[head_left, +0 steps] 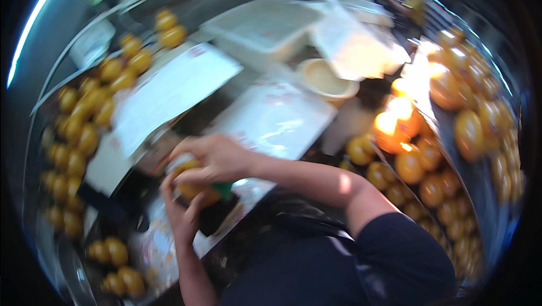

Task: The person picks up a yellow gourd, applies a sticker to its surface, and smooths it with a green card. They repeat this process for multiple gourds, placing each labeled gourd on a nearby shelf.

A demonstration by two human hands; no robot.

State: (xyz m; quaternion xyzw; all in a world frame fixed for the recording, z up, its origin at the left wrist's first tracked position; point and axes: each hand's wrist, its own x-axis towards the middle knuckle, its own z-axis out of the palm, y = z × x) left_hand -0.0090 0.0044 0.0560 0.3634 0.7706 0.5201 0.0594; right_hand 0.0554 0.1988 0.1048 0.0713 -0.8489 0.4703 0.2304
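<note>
A round yellow-orange fruit (196, 192), likely an orange, is gripped between my two hands, left of the middle of the view. My right hand (217, 154) curls over its top, with a whitish patch showing under the fingers. From below and the near side, my left hand (179, 211) cups it, thumb raised along its side. Motion smears the fingertips, and most of the fruit is hidden behind them. Something green (223, 190) shows just under my right wrist; its kind is unclear.
Piled oranges line the left (76, 131) and fill sloping racks at the right (432, 190). White sheets (178, 94) lie ahead of my hands. Farther back stand a translucent tub (262, 23) and a cream bowl (327, 80). Another person (412, 7) is at the far right.
</note>
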